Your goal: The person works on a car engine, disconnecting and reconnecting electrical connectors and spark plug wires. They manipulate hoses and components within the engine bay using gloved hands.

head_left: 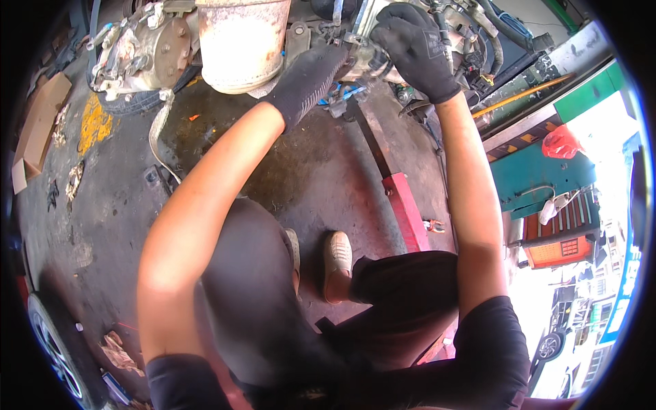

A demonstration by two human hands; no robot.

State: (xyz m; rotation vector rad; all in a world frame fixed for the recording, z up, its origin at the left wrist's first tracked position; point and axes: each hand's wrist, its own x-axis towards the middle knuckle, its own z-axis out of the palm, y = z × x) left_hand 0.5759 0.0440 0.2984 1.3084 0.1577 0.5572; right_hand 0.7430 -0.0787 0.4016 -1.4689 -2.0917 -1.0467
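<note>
Nearest, bent legs in dark trousers (253,266), above pale shoes (338,256) on the stained floor (287,184). Just past the shoes, to the right, a red bar (406,212) sloping up and leftward. Farther up, with both arms stretched out: left hand (311,80) in a dark glove, at metal parts (365,53) near the top centre, with fingers mostly hidden there; cannot tell whether wide, narrow or holding anything. To the right, across those parts, right hand (417,53), also dark-gloved, with fingers bent inward near a hose (444,48); cannot tell whether gripping anything. Left of the left hand, a rust-stained pale bucket (242,44), then a round bolted disc (172,51). Well off to the left, a cardboard box (41,130). Farthest, to the lower right in bright light, a parked car (547,345)
</note>
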